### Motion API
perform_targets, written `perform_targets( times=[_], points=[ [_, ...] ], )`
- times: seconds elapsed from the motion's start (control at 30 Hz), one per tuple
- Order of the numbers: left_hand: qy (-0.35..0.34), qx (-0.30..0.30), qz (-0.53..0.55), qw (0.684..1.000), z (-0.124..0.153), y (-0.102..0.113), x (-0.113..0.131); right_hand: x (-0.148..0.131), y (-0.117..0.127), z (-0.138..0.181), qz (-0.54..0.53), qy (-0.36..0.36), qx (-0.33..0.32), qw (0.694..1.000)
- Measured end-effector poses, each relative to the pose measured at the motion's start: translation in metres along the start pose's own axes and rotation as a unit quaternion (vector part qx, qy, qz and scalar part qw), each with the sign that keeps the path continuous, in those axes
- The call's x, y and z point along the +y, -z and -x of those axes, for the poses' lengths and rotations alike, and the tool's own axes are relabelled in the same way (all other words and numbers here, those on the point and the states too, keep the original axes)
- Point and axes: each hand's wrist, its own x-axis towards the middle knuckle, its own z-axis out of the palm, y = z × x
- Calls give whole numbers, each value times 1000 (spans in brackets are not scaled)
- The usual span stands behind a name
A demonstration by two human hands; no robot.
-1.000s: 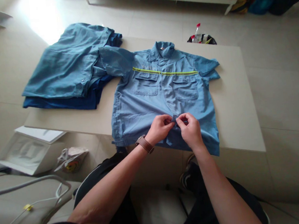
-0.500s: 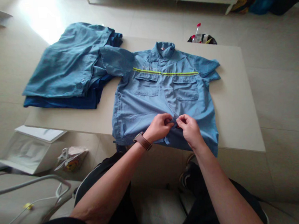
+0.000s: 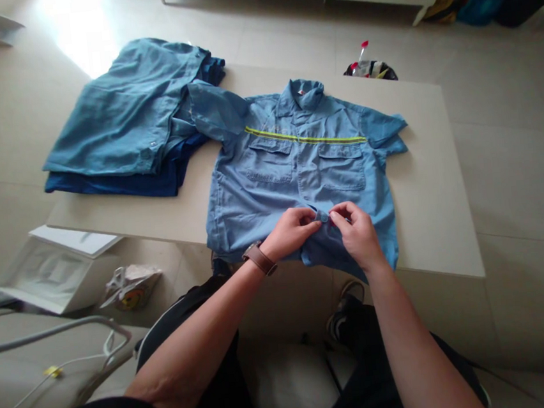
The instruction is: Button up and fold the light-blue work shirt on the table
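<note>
A light-blue short-sleeved work shirt [image 3: 270, 185] lies front up, its collar away from me and a yellow-green stripe across the chest. Its lower hem hangs over the near table edge. My left hand [image 3: 291, 233] pinches the front placket from the left. On the other side of a small button [image 3: 324, 218], my right hand [image 3: 355, 231] pinches the placket too. The button shows between my fingertips. Whether it sits in its buttonhole I cannot tell.
The shirt lies on a pale table [image 3: 431, 214]. On its left rests a pile of blue garments [image 3: 114, 116], touching the shirt's sleeve. Beyond the far edge is a black bag with bottles [image 3: 369, 70]. A white box [image 3: 61, 269] and a plastic bag [image 3: 133, 286] stand on the left.
My right hand has shifted slightly right, away from the left fingers. The button now shows between both hands. The shirt's lower right hem has risen a little.
</note>
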Motion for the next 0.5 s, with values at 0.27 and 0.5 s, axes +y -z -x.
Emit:
perform_targets(
  times=[0.27, 0.5],
  points=[
    [87, -76, -67, 991, 5, -1, 0, 5, 0, 1, 107, 25, -64, 992],
    [92, -70, 0, 993, 5, -5, 1, 2, 2, 1, 126, 33, -71, 989]
  ],
)
